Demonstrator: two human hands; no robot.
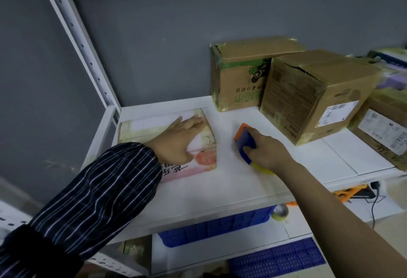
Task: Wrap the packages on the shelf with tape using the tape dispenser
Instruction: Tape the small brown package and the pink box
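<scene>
A flat package (141,128) with pink and cream print lies at the left end of the white shelf (220,180). My left hand (178,141) rests flat on its top, fingers straight and pointing toward its far right corner. To the right, my right hand (266,152) grips a blue tape dispenser (245,142) with an orange front and a yellow tape roll, held low over the bare shelf beside the package. Three taped cardboard boxes stand at the back right: one with green print (240,75), a larger brown one (315,97), and a labelled one (383,130).
A white perforated upright (81,44) frames the shelf's left side against a grey wall. Below the shelf sit a blue plastic crate (220,227), a roll of tape (280,212), an orange tool (350,192) and a black cable (374,203).
</scene>
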